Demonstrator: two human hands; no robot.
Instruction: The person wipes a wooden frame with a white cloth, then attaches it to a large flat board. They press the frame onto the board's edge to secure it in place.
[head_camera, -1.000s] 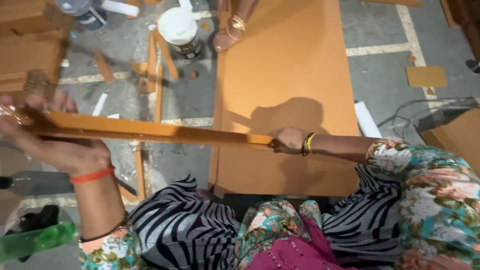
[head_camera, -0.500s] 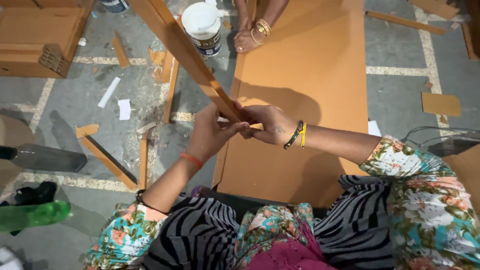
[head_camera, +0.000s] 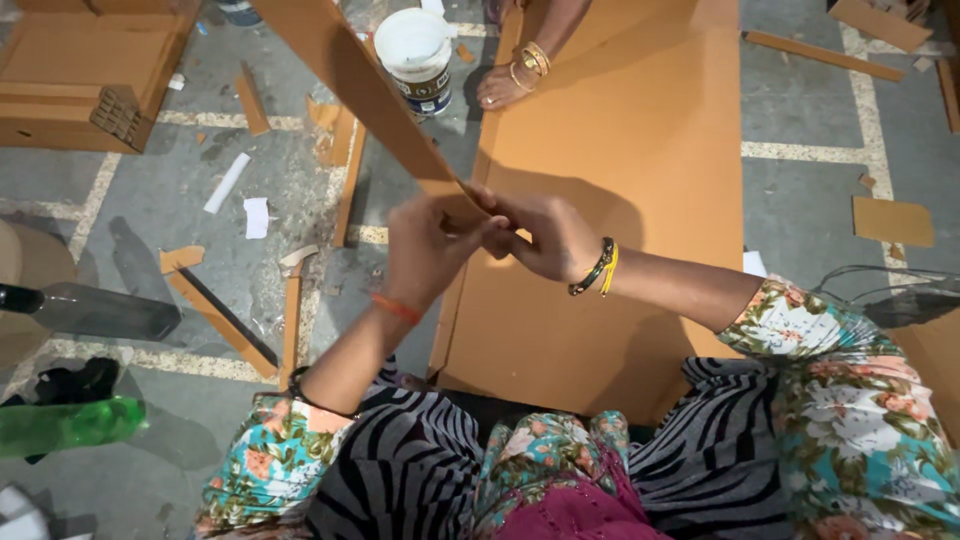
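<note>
A long brown cardboard strip (head_camera: 352, 85) slants from the top left down to my hands in the middle of the view. My left hand (head_camera: 425, 250) grips its near end, and my right hand (head_camera: 545, 237) pinches the same end from the other side. Both hands meet over the left edge of a large cardboard sheet (head_camera: 620, 140) lying on the floor. An orange band is on my left wrist; black and yellow bangles are on my right wrist.
Another person's foot (head_camera: 497, 88) with an anklet rests on the sheet's far end, beside a white plastic bucket (head_camera: 415, 45). Cardboard offcuts (head_camera: 215, 315) and paper scraps litter the grey floor. A cardboard stack (head_camera: 75, 75) lies top left; a green bottle (head_camera: 65, 425) bottom left.
The strip swung from lying across in front of me to pointing away, up and left. My left hand came in from the far left to meet my right at the strip's near end.
</note>
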